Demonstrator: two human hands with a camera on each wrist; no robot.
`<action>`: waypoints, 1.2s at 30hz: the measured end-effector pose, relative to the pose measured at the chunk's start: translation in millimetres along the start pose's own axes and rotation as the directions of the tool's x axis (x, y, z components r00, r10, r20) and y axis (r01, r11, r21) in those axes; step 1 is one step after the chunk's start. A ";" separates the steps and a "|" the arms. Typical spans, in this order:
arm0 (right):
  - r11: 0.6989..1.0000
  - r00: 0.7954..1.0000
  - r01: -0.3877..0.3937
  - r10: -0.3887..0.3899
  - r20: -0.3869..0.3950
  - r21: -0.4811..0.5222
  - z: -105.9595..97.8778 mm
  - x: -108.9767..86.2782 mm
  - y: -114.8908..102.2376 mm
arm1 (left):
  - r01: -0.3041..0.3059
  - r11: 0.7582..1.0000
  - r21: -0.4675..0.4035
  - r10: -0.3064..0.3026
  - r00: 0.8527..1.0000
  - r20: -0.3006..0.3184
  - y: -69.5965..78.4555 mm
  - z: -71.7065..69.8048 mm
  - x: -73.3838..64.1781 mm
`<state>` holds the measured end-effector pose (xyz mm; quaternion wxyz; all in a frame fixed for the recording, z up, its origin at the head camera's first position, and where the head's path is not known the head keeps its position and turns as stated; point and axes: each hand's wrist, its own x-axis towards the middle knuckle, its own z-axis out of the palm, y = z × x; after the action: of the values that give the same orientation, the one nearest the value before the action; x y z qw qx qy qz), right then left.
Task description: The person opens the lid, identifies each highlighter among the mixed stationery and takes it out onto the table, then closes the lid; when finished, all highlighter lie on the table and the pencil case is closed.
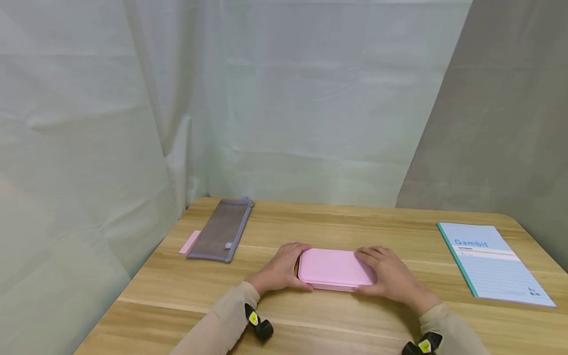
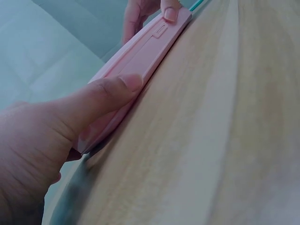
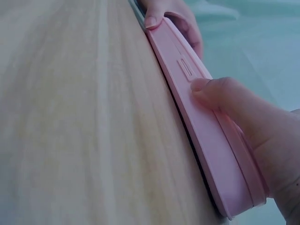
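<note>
At lower centre of the frame, the left hand (image 1: 282,268) and right hand (image 1: 390,277) have fingers clamped on opposite ends of the pink case (image 1: 334,268) (probably for steadiness).

Reaches forward with both arms, angling left forearm (image 1: 213,323) and right forearm (image 1: 459,328) inward from the lower edge of the head view. Holds left hand (image 1: 284,270) and right hand (image 1: 391,280) apart, turned toward each other in a two-sided grip. Curves the fingers (image 1: 300,247) of each along the far side. Presses left thumb (image 2: 112,91) and right thumb (image 3: 225,96) against the near side, both pointing inward.
</note>
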<state>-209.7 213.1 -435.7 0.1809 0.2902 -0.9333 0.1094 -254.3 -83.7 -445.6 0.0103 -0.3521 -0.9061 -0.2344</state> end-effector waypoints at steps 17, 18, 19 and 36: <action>0.999 0.999 -0.004 0.006 -0.047 0.046 5.2 -0.5 5.1 | -0.001 0.999 -0.039 0.000 1.000 -0.007 -2.3 1.0 -0.7; 0.999 0.999 -0.004 0.006 -0.048 0.045 5.1 -0.5 5.2 | -0.002 0.999 -0.040 0.001 1.000 -0.007 -2.3 1.0 -0.8; 0.999 0.999 -0.005 0.007 -0.051 0.047 4.9 -0.6 5.4 | -0.004 0.999 -0.039 0.003 1.000 -0.009 -2.5 1.2 -0.6; 0.998 0.999 0.003 0.000 -0.051 0.064 2.6 1.5 5.8 | -0.008 1.000 -0.030 0.008 1.000 -0.014 -1.5 1.3 -0.9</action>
<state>-214.9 216.3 -438.1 0.1953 0.2938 -0.9242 0.1467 -254.4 -84.7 -447.6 0.0122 -0.3542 -0.9009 -0.2505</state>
